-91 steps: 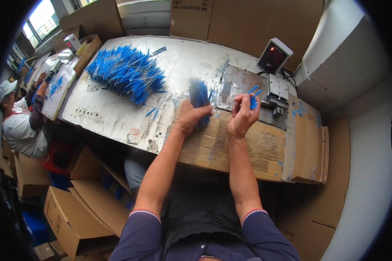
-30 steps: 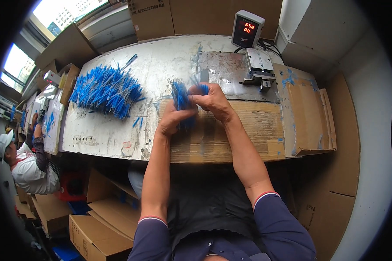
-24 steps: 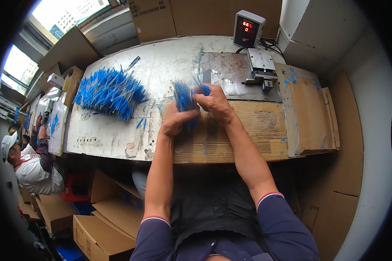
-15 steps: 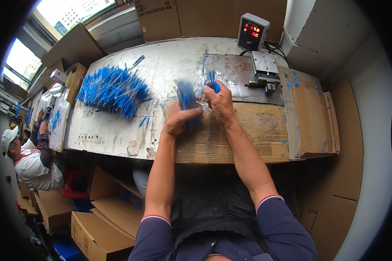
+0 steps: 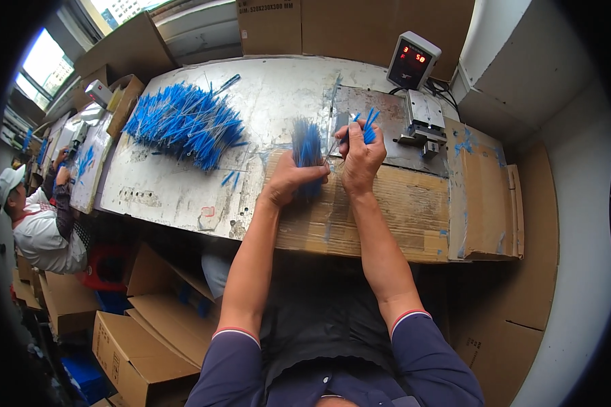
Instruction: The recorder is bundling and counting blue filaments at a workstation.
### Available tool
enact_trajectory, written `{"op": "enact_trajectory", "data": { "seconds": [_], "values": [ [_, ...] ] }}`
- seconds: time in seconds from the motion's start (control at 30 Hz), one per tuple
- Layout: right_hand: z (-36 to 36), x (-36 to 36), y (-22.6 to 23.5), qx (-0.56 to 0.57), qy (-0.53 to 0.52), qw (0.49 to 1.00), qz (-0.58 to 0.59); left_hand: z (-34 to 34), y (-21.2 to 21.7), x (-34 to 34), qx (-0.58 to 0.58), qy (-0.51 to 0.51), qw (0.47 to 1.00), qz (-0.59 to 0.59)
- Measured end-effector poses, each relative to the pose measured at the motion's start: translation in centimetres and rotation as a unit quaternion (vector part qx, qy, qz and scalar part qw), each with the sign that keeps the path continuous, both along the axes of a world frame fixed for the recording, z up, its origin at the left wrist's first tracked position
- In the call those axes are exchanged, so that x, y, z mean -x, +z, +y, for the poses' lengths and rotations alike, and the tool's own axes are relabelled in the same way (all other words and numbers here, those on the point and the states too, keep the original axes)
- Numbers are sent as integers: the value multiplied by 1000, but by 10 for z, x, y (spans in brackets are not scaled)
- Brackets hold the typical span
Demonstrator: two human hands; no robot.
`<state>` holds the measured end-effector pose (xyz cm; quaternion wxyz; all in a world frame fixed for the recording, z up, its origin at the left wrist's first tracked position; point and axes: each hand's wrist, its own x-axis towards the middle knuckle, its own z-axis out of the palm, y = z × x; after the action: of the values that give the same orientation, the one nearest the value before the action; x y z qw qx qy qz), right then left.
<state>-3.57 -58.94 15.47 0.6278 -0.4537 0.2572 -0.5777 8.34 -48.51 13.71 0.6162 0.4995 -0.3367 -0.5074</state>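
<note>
- R hand (image 5: 363, 159) has just come away from the L one; a sec ago they were touching, now there's a small gap.
- L hand (image 5: 290, 182) is curled tight round the thick bundle of thin blue sticks (image 5: 307, 146), thumb across the front; bundle's roughly upright over the cardboard sheet (image 5: 387, 217), can't tell if its foot rests there.
- R hand pinches a small bunch of blue sticks (image 5: 369, 132), tips fanned up, nr the metal plate (image 5: 387, 112).
- So, I'd say, the work's now in 2 separate lots, 1 per hand. A few thin strands show in the gap; can't tell whose.
- Big heap of blue sticks (image 5: 187, 122) hasn't visibly changed, w/ a few loose blue sticks (image 5: 231, 178) nr it on the white worktop (image 5: 183, 197).
- Metal fixture (image 5: 424, 112) at the plate's R side, untouched; display unit (image 5: 414, 60) behind it, red digits lit.
</note>
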Motion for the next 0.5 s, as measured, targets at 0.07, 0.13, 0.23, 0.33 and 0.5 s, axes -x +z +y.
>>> {"op": "enact_trajectory", "data": {
  "seconds": [0.07, 0.13, 0.23, 0.33, 0.5],
  "values": [
    [4, -1, 4, 41, -74, 996, 18, 1, -1, -2, 15, -13, 1000, 3],
    [6, 2, 9, 61, -96, 993, 20, 1, -1, -4, 18, -22, 1000, 0],
    [9, 8, 16, 94, -123, 988, 27, 1, -1, -2, 25, -30, 999, -10],
    [11, 5, 19, 73, -157, 984, 32, 3, 0, -3, 25, -29, 999, -14],
    [11, -7, 23, 50, -152, 987, 19, 6, 3, -7, 25, -35, 999, 4]
  ]
}}
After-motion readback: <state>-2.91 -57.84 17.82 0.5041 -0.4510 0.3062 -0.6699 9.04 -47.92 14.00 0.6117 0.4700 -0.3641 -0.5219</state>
